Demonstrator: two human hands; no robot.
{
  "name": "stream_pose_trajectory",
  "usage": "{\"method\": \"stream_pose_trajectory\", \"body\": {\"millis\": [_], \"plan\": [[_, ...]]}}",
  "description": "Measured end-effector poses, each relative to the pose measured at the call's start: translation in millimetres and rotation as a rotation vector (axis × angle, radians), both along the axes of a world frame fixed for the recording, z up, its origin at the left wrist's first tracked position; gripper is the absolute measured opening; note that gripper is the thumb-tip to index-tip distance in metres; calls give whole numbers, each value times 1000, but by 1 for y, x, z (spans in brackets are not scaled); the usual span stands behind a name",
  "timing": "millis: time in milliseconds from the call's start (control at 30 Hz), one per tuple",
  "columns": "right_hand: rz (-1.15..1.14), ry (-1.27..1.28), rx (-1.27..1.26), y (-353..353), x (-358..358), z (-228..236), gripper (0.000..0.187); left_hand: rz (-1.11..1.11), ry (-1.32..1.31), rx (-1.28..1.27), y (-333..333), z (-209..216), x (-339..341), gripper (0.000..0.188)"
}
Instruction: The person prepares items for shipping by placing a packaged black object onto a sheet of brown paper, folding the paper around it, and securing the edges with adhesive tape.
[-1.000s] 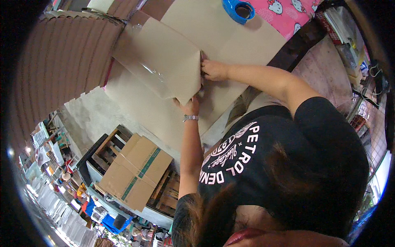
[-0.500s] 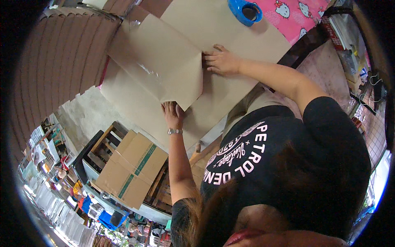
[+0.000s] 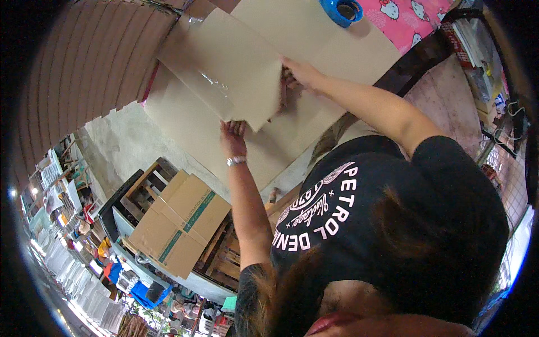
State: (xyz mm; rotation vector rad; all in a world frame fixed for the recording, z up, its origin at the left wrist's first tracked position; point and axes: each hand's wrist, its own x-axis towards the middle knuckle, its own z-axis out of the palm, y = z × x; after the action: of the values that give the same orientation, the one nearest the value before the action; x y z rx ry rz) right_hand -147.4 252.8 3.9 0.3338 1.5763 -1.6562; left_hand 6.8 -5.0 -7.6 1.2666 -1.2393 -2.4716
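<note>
A brown cardboard sheet (image 3: 247, 73), creased and with shiny clear tape along it, lies over a larger flat brown board (image 3: 331, 62). My left hand (image 3: 233, 137) grips its near corner, fingers curled at the edge. On the right edge, my right hand (image 3: 301, 73) has its fingers bent under the sheet and grips it there. That side is raised a little, with shadow beneath. Some fingertips of both hands are hidden by the sheet. A blue tape roll (image 3: 342, 11) rests on the board at the far right.
Pink patterned covering (image 3: 401, 22) shows at the far right. A tall stack of brown corrugated sheets (image 3: 95, 84) rises at the left. Below left, a closed cardboard box (image 3: 177, 224) sits by wooden pallets. Paper piles (image 3: 84, 281) fill the lower left.
Both hands have shifted slightly away from me with the sheet's near edge. My right fingers, flat before, now curl under the raised edge. The view has moved slightly.
</note>
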Motion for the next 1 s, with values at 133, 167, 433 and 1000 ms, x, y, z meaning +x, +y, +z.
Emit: {"method": "stream_pose_trajectory", "body": {"millis": [133,167,433,1000], "plan": [[-73,237,189,-39,5,-72,55,-177,-259,-102,2,-18,-50,23],[85,254,226,-45,43,-38,56,-161,-278,-121,-8,-22,-19,21],[1087,1103,690,-24,-19,62,56,-736,-582,-621,-14,4,-25,44],[887,1245,818,19,-57,12,78,-1273,-221,-1913,45,25,-93,83]]}}
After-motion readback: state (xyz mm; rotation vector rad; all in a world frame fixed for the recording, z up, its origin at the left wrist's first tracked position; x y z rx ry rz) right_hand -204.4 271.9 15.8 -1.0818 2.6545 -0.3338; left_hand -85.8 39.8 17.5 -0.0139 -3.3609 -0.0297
